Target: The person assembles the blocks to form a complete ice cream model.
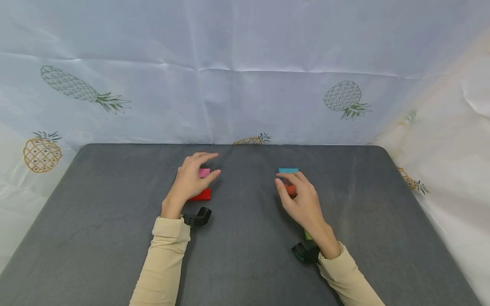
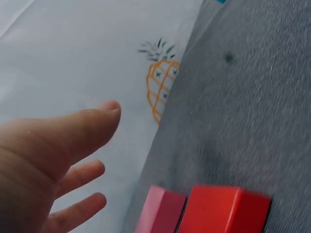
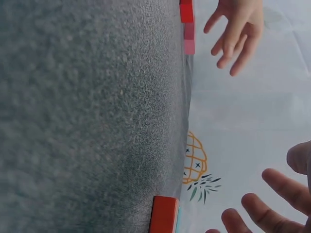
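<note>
Red block [image 1: 201, 195] and pink block [image 1: 204, 172] sit under the left hand [image 1: 190, 178], fingers loose, holding nothing. Right hand [image 1: 300, 199] hovers open over the orange block [image 1: 292, 190], blue block [image 1: 288, 170] just beyond.

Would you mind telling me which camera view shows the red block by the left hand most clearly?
The left wrist view: the red block fills the lower frame, sharp-edged, beside the pink block. In the head view the left hand hides most of it. The right wrist view catches only a small piece at the top edge.

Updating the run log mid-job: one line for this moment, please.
left hand: open, above pink block and red block | right hand: open, above orange block, blue block behind | grey mat
</note>
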Demonstrator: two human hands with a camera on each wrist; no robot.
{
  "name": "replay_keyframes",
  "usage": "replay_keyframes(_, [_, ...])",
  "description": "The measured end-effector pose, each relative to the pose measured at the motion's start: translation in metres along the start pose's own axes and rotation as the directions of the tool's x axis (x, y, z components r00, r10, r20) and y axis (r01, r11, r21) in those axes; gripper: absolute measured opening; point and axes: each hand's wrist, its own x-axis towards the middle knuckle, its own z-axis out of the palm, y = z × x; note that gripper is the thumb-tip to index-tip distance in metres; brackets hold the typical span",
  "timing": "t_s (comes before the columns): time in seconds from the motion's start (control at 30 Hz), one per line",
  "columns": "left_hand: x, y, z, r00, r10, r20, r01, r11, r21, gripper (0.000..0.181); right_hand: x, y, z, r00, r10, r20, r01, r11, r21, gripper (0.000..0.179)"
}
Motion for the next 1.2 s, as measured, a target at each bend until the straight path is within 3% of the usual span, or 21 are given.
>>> replay_keyframes(0.2, [-0.003,-0.012,-0.006,1.000,-0.018,0.008,0.018,1.000,-0.007,0.049,-0.006,0.002,-0.005,0.999,-0.016,-0.040,0.018,0.999,0.043,0.018])
replay_keyframes(0.63, [-0.005,-0.020,-0.009,0.991,-0.086,0.102,0.082,0.996,0.043,0.051,-0.025,0.009,-0.024,0.999,0.025,-0.023,-0.024,0.999,0.024,0.024])
replay_keyframes(0.77, [-0.006,-0.022,-0.009,0.984,-0.126,0.124,0.119,0.991,0.064,0.051,-0.029,0.009,-0.032,1.000,0.027,0.015,-0.027,0.999,-0.029,0.024])
replay_keyframes(0.87, [-0.006,-0.024,-0.008,0.981,-0.147,0.128,0.138,0.988,0.073,0.050,-0.030,0.008,-0.040,0.994,0.068,0.086,-0.061,0.995,-0.081,0.025])
replay_keyframes(0.97, [-0.007,-0.026,-0.008,0.980,-0.154,0.122,0.146,0.986,0.075,0.049,-0.029,0.006,-0.048,0.969,0.162,0.188,-0.139,0.982,-0.132,0.031])
replay_keyframes(1.2, [-0.007,-0.031,-0.010,0.983,-0.148,0.109,0.138,0.986,0.092,0.045,-0.027,0.006,-0.062,0.858,0.358,0.367,-0.271,0.925,-0.267,0.056])
